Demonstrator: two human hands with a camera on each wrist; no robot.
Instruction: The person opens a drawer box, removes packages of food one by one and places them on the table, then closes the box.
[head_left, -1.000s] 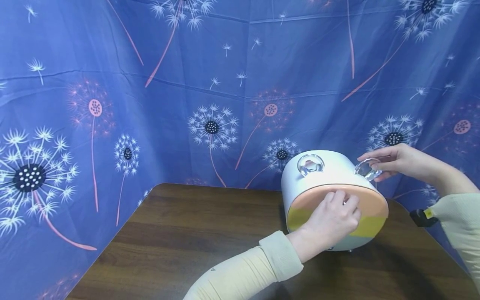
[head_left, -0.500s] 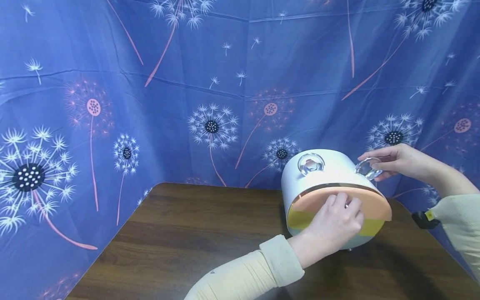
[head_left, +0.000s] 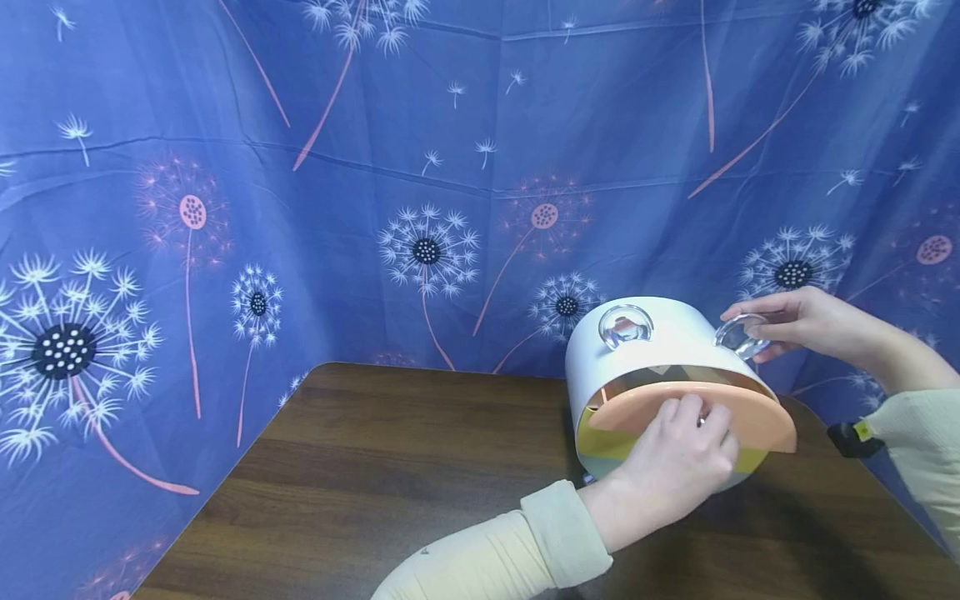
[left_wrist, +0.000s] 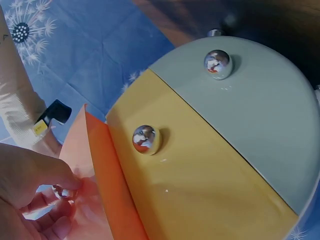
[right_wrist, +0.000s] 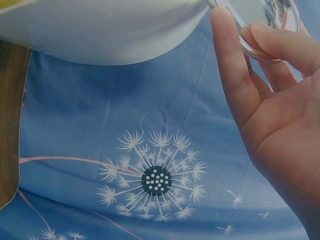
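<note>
A white rounded drawer box (head_left: 675, 337) stands on the table, with two clear ear-shaped rings on top. My left hand (head_left: 678, 458) pinches the small shiny knob (left_wrist: 64, 192) of the peach-orange top drawer (head_left: 761, 421), which is pulled partway out and leaves a gap behind its front. Below it, the yellow drawer (left_wrist: 200, 175) and the grey-green drawer (left_wrist: 260, 100) sit shut, each with a round chrome knob. With thumb and fingers my right hand (head_left: 810, 325) holds the right clear ring (head_left: 738, 336). The left ring (head_left: 626, 327) is untouched. Most of the drawer's inside is hidden.
The brown wooden table (head_left: 360, 467) extends to the left of the box. A blue curtain (head_left: 337, 275) with dandelion prints hangs close behind the box and along the sides. A black strap piece (head_left: 855, 439) with a yellow mark sits at the right sleeve.
My left hand has drawn the top drawer out toward me and slightly down, from flush to partly open. The right hand keeps its hold on the ring.
</note>
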